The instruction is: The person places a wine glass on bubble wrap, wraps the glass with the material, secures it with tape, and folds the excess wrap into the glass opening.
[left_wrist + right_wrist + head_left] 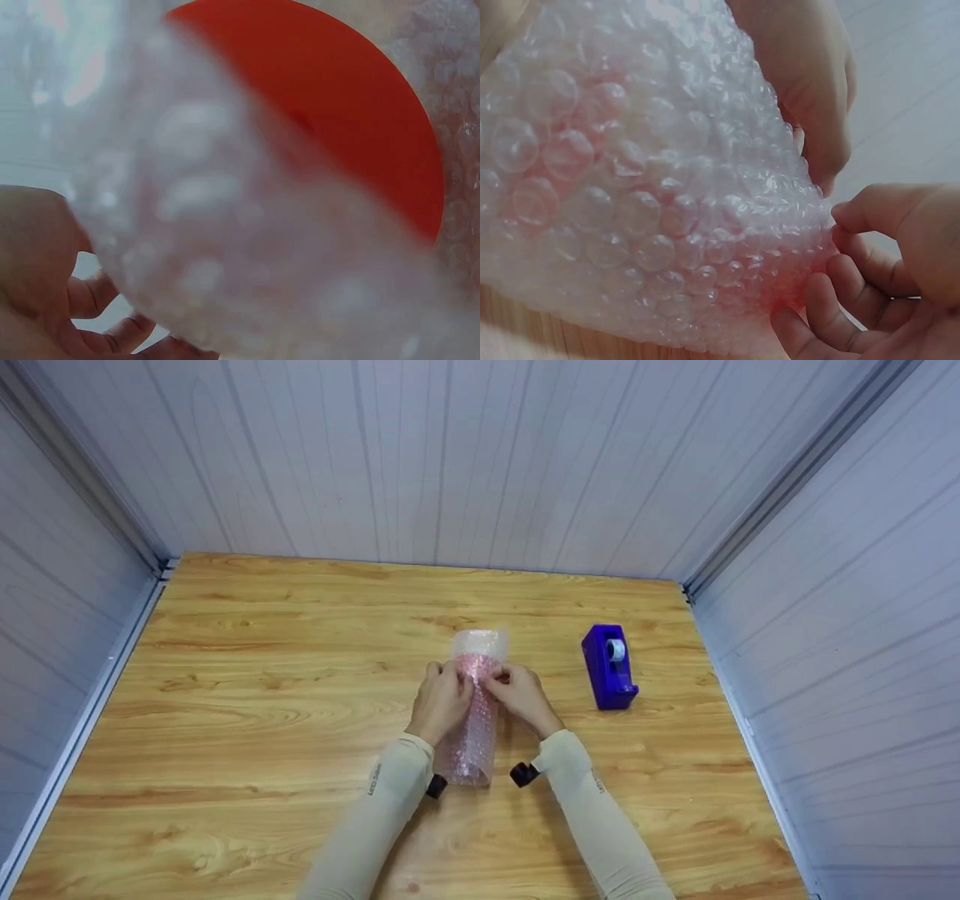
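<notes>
A roll of clear bubble wrap [474, 742] lies lengthwise on the table between both hands, wound loosely around something pinkish-red. Through its near end, the left wrist view shows a flat, round red end [360, 97] of the wrapped object, partly covered by a blurred flap of wrap. My left hand [441, 701] holds the wrap from the left, fingers curled over its upper part. From the right, my right hand [525, 697] pinches the wrap between thumb and index finger, close to the left fingertips. The other right fingers [825, 304] curl against its side.
A blue-purple tape dispenser [606, 682] with a small roll of tape [616, 650] stands to the right of the hands. Pale panel walls [420, 465] enclose the wooden table [285, 720] at the back and both sides.
</notes>
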Action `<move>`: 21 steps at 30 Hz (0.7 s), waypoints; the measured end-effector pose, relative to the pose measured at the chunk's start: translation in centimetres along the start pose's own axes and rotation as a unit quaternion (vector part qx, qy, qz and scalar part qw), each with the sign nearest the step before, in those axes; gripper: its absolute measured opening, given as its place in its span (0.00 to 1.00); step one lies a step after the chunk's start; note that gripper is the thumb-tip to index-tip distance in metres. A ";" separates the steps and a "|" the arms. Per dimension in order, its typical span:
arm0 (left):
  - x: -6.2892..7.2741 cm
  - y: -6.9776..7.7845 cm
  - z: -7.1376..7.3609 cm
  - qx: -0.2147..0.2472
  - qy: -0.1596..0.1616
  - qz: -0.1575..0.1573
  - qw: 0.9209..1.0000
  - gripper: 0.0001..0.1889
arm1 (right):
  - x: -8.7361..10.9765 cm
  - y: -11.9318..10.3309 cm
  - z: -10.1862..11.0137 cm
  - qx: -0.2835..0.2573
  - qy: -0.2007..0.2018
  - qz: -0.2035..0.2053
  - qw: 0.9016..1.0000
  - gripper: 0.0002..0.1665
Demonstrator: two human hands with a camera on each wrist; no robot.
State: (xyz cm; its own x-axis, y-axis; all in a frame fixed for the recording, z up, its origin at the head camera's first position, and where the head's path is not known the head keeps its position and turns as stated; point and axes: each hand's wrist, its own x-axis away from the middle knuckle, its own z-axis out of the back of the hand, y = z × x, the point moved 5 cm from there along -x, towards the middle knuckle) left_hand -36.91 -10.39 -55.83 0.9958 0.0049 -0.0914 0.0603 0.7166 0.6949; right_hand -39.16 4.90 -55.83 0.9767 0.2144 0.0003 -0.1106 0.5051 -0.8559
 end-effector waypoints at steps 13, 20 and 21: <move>0.1 -0.5 0.6 0.020 0.025 -0.007 0.999 0.14 | 0.1 0.9 0.2 -0.010 0.027 -0.021 0.999 0.12; -0.2 -1.4 0.6 0.068 -0.011 0.041 0.997 0.26 | 0.1 1.6 0.1 -0.055 0.011 -0.027 0.998 0.13; -0.1 -1.6 0.5 0.072 -0.019 0.048 0.996 0.28 | 0.2 1.7 0.1 -0.064 0.007 -0.028 0.998 0.14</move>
State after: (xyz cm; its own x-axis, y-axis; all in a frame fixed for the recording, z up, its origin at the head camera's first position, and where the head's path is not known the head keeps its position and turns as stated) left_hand -37.12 -11.91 -56.55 0.9992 0.0404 0.0052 -0.0286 0.6061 0.7949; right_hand -39.19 5.88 -57.28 0.9834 0.1763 0.0430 -0.0325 0.4046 -0.9139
